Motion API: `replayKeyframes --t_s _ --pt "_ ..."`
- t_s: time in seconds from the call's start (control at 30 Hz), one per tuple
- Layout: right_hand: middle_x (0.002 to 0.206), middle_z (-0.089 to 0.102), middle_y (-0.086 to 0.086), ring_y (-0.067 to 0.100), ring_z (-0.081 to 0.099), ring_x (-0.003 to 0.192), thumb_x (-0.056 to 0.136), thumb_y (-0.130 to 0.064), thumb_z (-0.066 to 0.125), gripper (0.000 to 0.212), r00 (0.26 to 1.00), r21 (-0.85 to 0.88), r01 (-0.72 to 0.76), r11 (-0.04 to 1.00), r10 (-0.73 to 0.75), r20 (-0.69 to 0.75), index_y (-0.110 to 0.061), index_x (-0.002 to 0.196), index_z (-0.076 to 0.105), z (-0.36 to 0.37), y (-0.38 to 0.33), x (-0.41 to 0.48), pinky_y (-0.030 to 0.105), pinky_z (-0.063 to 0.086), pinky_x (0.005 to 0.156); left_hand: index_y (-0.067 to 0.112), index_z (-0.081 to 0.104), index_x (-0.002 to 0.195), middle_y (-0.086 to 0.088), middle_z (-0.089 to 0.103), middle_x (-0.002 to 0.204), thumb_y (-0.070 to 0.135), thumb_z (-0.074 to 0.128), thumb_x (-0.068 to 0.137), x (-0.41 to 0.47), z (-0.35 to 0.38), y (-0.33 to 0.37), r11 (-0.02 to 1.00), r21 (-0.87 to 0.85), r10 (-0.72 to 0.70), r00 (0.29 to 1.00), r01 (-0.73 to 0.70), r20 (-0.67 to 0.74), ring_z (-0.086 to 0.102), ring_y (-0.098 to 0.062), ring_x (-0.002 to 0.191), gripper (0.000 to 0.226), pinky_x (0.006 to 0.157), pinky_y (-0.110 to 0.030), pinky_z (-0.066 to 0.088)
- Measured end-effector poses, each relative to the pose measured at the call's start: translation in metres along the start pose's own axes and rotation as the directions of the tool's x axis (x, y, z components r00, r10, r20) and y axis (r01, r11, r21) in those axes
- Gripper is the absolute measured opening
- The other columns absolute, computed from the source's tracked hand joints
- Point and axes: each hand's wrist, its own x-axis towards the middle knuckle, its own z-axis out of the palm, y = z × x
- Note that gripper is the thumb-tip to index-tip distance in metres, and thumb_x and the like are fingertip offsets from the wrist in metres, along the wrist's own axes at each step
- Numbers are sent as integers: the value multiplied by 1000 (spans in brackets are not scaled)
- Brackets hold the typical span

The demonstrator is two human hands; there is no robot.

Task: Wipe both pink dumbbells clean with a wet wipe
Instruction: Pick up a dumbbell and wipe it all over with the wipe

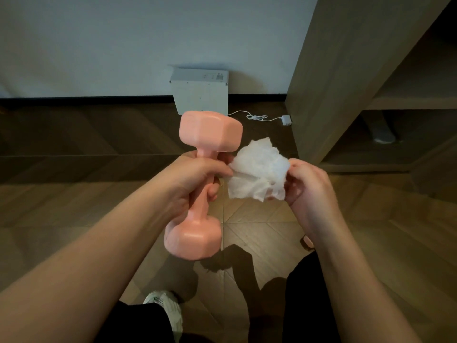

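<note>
Two hands engaged: left hand (195,179) wraps the handle of the pink hex-headed plastic dumbbell (210,131), held tilted above the wooden floor (74,194). Right hand (311,191) pinches the crumpled white wet wipe (259,172), which touches the left hand. Behind: white wall-side box (200,92), label print illegible. Pink shape (308,241) behind the right wrist, mostly hidden.

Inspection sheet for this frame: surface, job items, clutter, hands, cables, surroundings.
Surface: wooden floor, patterned planks.
Job's things: one pink dumbbell held off the floor; crumpled wet wipe beside its handle; second dumbbell not in view.
Clutter: white box on the floor against the wall.
Grippers: left hand grips the dumbbell handle; right hand pinches the wipe.
Cables: white cable with adapter on the floor.
Surroundings: pale wall; wooden shelf unit at right.
</note>
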Motion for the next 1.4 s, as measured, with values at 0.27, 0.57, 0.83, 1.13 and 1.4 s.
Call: replayKeyframes --t_s 0.27,0.57,0.83,1.13,1.4 --pt "94 62 -11 7 62 94 82 3 67 28 953 -442 300 845 -252 166 -24 85 62 -3 5 -1 19 53 74 13 73 93 -7 77 95 25 78 72 1 3 0 997 -83 6 999 -2 51 45 -6 41 25 44 -20 45" --pt "101 63 -15 9 64 94 83 4 65 36 910 -334 412 848 -404 98 -23 107 64 0 6 -1 15 52 68 13 71 105 -5 69 70 26 87 63 3 10 -4 992 115 -60 997 53 52 50 -7 46 47 45 -22 46" --pt "129 63 -1 20 60 120 75 -12 77 64 908 -5 -102 995 95 408 -23 133 54 -31 3 4 30 55 89 11 69 104 -4 63 61 14 78 78 4 12 -4 990 137 -24 1000 24 -4 49 -7 44 28 46 -22 46" --pt "94 71 7 16 69 83 73 -16 71 21 962 182 -251 951 224 158 -9 92 66 -22 12 9 26 57 69 10 69 100 -1 63 57 11 78 77 6 14 -4 975 222 -38 999 32 23 49 -6 43 25 44 -21 46" --pt "103 69 -15 0 68 95 92 -16 63 18 980 -203 94 975 -126 -155 -29 103 66 -2 24 -4 18 56 70 15 64 75 4 55 53 25 73 83 9 8 6 943 -333 -71 982 9 -176 46 -8 41 16 42 -19 43"
